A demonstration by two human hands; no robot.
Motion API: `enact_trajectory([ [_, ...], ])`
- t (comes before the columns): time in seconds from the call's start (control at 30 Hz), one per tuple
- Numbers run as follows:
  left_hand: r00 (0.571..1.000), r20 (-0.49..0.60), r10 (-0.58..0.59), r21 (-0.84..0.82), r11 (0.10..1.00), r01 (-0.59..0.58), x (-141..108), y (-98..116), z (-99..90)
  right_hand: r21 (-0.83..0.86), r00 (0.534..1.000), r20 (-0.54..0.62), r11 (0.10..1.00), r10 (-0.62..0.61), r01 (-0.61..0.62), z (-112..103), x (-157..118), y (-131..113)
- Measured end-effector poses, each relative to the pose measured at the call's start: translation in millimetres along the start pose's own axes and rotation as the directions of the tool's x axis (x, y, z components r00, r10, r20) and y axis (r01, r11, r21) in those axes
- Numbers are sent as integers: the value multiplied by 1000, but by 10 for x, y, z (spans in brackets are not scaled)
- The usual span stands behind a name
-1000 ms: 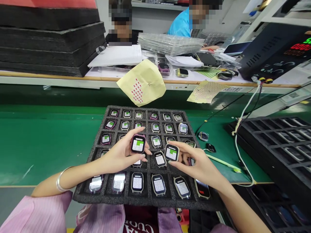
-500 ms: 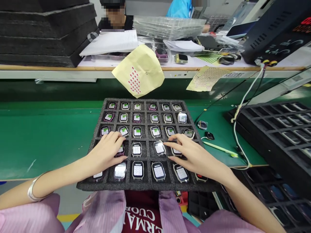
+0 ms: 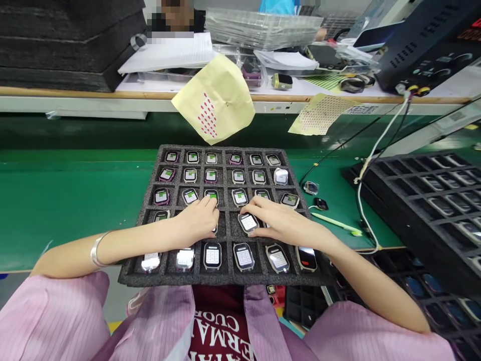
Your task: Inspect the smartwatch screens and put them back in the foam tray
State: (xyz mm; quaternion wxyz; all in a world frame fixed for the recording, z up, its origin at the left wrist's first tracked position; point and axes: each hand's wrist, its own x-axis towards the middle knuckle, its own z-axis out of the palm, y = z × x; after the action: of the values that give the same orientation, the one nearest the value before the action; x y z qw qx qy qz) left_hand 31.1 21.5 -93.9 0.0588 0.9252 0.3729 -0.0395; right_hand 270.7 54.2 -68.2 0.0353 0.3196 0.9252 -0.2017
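A black foam tray (image 3: 225, 279) with several smartwatches in its compartments lies in front of me. My left hand (image 3: 199, 218) is closed over a compartment in the fourth row; its fingers mostly cover a watch there. My right hand (image 3: 268, 218) has its thumb and fingers around the edges of a lit watch (image 3: 248, 222), one column to the right of centre in that row. Below the hands, in the nearest row, are more watches, one showing a red patch (image 3: 307, 258) at the right end.
Stacked black foam (image 3: 67, 45) stands at the back left. Yellow sticker sheets (image 3: 220, 100) hang from the shelf edge. To the right are a green pen (image 3: 336, 223), a white cable (image 3: 361, 200) and another tray of watches (image 3: 398, 215). A person sits behind the shelf.
My left hand has moved right by about a column and its fingers have closed over a watch. My right hand has moved slightly left and taken the lit watch by its edges.
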Motion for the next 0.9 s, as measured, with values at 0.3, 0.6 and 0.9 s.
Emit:
enact_trajectory([
  [0.3, 939, -310, -149, -602, 795, -73, -243, -110, 149, 971, 980, -35, 238, 198, -13, 54, -77, -20],
  [0.6, 841, -42, -540, -920, -307, -243, -60, -136, -325, 962, 947, -201, 231, 251, 143, -115, 182, -210],
  [0.9, 906, 179, -384, -771, -626, -113, -41, -106, -170, 926, 885, -324, 303, 334, 224, 195, 261, -171],
])
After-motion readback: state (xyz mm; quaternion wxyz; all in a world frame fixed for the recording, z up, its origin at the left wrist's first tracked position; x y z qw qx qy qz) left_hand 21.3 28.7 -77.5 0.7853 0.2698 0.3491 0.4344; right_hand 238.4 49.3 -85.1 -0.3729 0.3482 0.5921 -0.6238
